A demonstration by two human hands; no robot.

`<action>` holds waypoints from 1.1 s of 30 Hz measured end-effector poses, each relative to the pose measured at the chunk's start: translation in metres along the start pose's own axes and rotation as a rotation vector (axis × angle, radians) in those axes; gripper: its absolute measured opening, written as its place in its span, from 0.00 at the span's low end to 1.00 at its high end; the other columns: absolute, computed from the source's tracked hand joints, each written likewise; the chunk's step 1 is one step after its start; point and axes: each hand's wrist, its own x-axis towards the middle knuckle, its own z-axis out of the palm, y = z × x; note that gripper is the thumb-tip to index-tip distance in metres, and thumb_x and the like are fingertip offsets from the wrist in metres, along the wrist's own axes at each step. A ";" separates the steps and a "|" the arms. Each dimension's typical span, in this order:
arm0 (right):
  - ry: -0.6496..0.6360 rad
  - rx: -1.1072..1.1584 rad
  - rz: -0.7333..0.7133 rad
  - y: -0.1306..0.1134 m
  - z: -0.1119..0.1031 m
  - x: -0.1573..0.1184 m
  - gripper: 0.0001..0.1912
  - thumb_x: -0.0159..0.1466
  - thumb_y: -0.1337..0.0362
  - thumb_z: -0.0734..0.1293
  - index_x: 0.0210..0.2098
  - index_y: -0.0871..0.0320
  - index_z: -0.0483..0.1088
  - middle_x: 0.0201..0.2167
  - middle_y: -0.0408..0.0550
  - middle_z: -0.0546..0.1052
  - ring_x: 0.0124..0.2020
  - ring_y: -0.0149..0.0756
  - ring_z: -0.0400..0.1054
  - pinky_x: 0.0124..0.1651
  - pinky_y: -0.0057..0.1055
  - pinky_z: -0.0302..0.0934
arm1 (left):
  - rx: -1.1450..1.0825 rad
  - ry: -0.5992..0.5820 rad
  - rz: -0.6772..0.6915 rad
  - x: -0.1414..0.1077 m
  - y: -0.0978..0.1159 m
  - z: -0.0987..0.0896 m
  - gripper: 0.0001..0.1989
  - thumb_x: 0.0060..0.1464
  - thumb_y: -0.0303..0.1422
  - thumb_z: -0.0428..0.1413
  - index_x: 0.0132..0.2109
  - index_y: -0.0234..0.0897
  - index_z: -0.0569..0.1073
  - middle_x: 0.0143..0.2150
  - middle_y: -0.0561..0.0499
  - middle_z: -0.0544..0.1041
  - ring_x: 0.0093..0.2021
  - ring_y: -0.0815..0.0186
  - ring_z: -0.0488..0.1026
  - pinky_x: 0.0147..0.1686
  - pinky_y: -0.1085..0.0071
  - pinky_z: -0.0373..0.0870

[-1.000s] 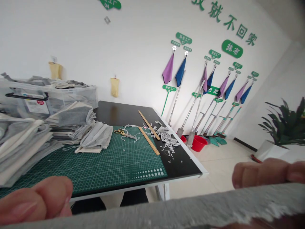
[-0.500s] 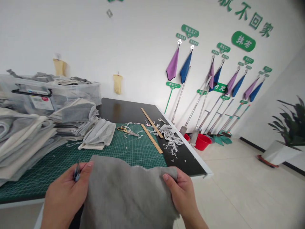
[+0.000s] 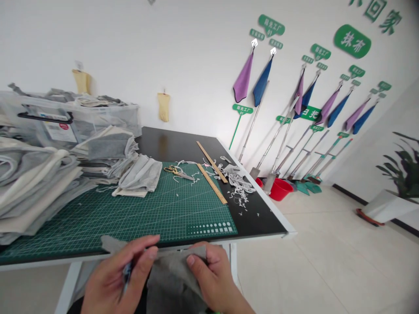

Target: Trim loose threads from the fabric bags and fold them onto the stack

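My left hand (image 3: 119, 277) is closed around a small blue-grey metal tool (image 3: 127, 274) that looks like thread snips, mostly hidden by the fingers. Its thumb and fingertips sit at the edge of a grey cloth (image 3: 173, 279); whether they pinch it I cannot tell. A corner of grey material pokes out behind that hand. Between thumb and curled fingers, my right hand (image 3: 211, 272) grips the cloth's upper right edge. The cloth hangs bunched in front of the table edge, its lower part out of view.
On the green cutting mat (image 3: 157, 218) lie gold-handled scissors (image 3: 178, 173) and a wooden ruler (image 3: 212, 183). Folded cloth piles (image 3: 36, 183) and a clear plastic bin (image 3: 108, 124) stand left. Fabric scraps (image 3: 238, 185) lie right. Beyond are a red bucket (image 3: 280, 189) and a potted plant (image 3: 406, 174).
The cloth, spread wide between both hands before, is now lower and bunched. My hands have come closer together and moved down. The view has shifted slightly.
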 end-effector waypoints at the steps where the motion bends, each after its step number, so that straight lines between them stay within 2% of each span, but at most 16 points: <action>1: -0.046 0.007 -0.012 -0.003 0.002 0.001 0.13 0.64 0.57 0.64 0.29 0.59 0.74 0.22 0.43 0.72 0.24 0.31 0.63 0.29 0.25 0.59 | -0.044 -0.093 0.080 -0.001 0.004 -0.002 0.10 0.52 0.39 0.61 0.43 0.47 0.79 0.32 0.57 0.82 0.28 0.68 0.79 0.29 0.78 0.75; 3: -0.124 0.016 -0.028 -0.007 0.005 0.003 0.14 0.65 0.58 0.64 0.29 0.59 0.75 0.22 0.42 0.72 0.24 0.30 0.63 0.29 0.24 0.59 | -0.109 -0.236 0.198 0.000 0.013 -0.006 0.13 0.53 0.37 0.60 0.47 0.48 0.77 0.27 0.60 0.80 0.23 0.72 0.76 0.24 0.81 0.73; 6: -0.147 0.006 -0.039 -0.009 0.007 0.004 0.14 0.66 0.58 0.63 0.31 0.59 0.76 0.24 0.43 0.74 0.25 0.30 0.64 0.29 0.24 0.59 | -0.135 -0.287 0.269 0.005 0.022 -0.009 0.12 0.54 0.36 0.60 0.46 0.47 0.76 0.24 0.60 0.77 0.20 0.73 0.73 0.23 0.81 0.72; 9: -0.140 -0.001 -0.056 -0.007 0.008 0.005 0.15 0.66 0.56 0.63 0.32 0.59 0.77 0.25 0.44 0.75 0.26 0.31 0.65 0.30 0.24 0.60 | -0.096 -0.344 0.281 0.006 0.023 -0.006 0.10 0.54 0.35 0.59 0.45 0.44 0.76 0.22 0.61 0.73 0.20 0.73 0.72 0.23 0.81 0.72; 11: -0.136 0.016 -0.057 -0.006 0.008 0.005 0.16 0.66 0.56 0.63 0.31 0.59 0.76 0.24 0.44 0.74 0.25 0.30 0.65 0.29 0.24 0.60 | -0.073 -0.384 0.244 0.004 0.022 -0.003 0.04 0.55 0.34 0.57 0.39 0.42 0.74 0.20 0.61 0.69 0.18 0.74 0.69 0.21 0.82 0.69; 12: -0.132 0.028 -0.053 -0.005 0.008 0.005 0.17 0.66 0.55 0.63 0.30 0.60 0.76 0.24 0.44 0.74 0.25 0.30 0.64 0.29 0.24 0.60 | -0.066 -0.391 0.215 0.002 0.022 -0.001 0.03 0.56 0.34 0.56 0.34 0.41 0.72 0.19 0.61 0.67 0.18 0.75 0.67 0.19 0.82 0.66; 14: -0.119 0.042 -0.045 -0.005 0.008 0.005 0.17 0.66 0.55 0.63 0.29 0.60 0.75 0.22 0.43 0.72 0.23 0.29 0.62 0.27 0.24 0.59 | -0.061 -0.373 0.167 0.001 0.022 0.000 0.13 0.58 0.34 0.54 0.26 0.41 0.62 0.18 0.61 0.62 0.17 0.75 0.62 0.16 0.82 0.61; 16: -0.110 0.038 -0.041 -0.004 0.007 0.005 0.17 0.66 0.55 0.63 0.29 0.60 0.75 0.21 0.43 0.71 0.23 0.29 0.61 0.26 0.24 0.57 | -0.063 -0.343 0.175 0.001 0.022 0.000 0.17 0.59 0.32 0.52 0.24 0.40 0.56 0.18 0.61 0.59 0.17 0.76 0.60 0.17 0.82 0.60; 21: -0.128 0.020 -0.047 -0.005 0.008 0.005 0.17 0.67 0.56 0.62 0.28 0.60 0.74 0.21 0.43 0.70 0.23 0.29 0.60 0.25 0.23 0.56 | -0.012 -0.350 0.265 0.002 0.024 0.000 0.16 0.55 0.27 0.53 0.21 0.39 0.57 0.16 0.61 0.62 0.16 0.77 0.61 0.18 0.82 0.59; 23: -0.136 0.009 -0.057 -0.006 0.009 0.005 0.17 0.67 0.56 0.62 0.28 0.60 0.74 0.21 0.43 0.71 0.23 0.29 0.61 0.26 0.24 0.57 | -0.040 -0.344 0.219 -0.001 0.024 0.003 0.11 0.54 0.29 0.54 0.25 0.40 0.64 0.17 0.62 0.63 0.17 0.76 0.63 0.19 0.83 0.61; 24: -0.132 0.009 -0.058 -0.007 0.009 0.005 0.17 0.67 0.56 0.62 0.28 0.59 0.74 0.22 0.43 0.71 0.24 0.30 0.61 0.27 0.24 0.57 | -0.082 -0.337 0.169 -0.002 0.024 0.004 0.03 0.55 0.30 0.55 0.32 0.42 0.69 0.18 0.62 0.62 0.17 0.76 0.63 0.20 0.83 0.63; 25: -0.128 0.014 -0.055 -0.007 0.009 0.005 0.17 0.67 0.56 0.62 0.28 0.59 0.74 0.22 0.43 0.71 0.24 0.30 0.62 0.28 0.25 0.58 | -0.131 -0.322 0.109 -0.004 0.024 0.005 0.09 0.56 0.31 0.55 0.45 0.43 0.71 0.19 0.63 0.62 0.17 0.75 0.64 0.21 0.82 0.65; 27: -0.122 0.025 -0.043 -0.008 0.009 0.005 0.18 0.67 0.54 0.62 0.29 0.59 0.75 0.23 0.43 0.72 0.24 0.30 0.63 0.28 0.24 0.59 | -0.200 -0.273 0.016 -0.005 0.025 0.005 0.31 0.58 0.33 0.54 0.67 0.42 0.54 0.20 0.64 0.59 0.17 0.74 0.63 0.23 0.81 0.68; 28: -0.125 0.024 -0.041 -0.009 0.009 0.005 0.18 0.67 0.54 0.62 0.30 0.59 0.75 0.23 0.43 0.73 0.24 0.30 0.63 0.28 0.24 0.59 | -0.211 -0.252 0.016 -0.005 0.026 0.005 0.36 0.59 0.33 0.53 0.70 0.41 0.48 0.20 0.64 0.58 0.17 0.75 0.63 0.24 0.81 0.69; 30: -0.129 0.000 -0.050 -0.010 0.009 0.005 0.18 0.68 0.54 0.61 0.31 0.59 0.75 0.23 0.43 0.73 0.24 0.30 0.64 0.28 0.24 0.60 | -0.193 -0.249 0.117 -0.002 0.026 0.002 0.33 0.58 0.31 0.54 0.69 0.43 0.53 0.20 0.64 0.59 0.17 0.76 0.63 0.22 0.82 0.67; 33: -0.134 -0.036 -0.088 -0.010 0.009 0.005 0.17 0.68 0.55 0.61 0.32 0.59 0.75 0.25 0.45 0.75 0.26 0.31 0.66 0.29 0.25 0.60 | -0.176 -0.328 0.271 0.003 0.024 -0.002 0.19 0.56 0.29 0.56 0.55 0.43 0.72 0.19 0.63 0.65 0.18 0.77 0.67 0.22 0.84 0.68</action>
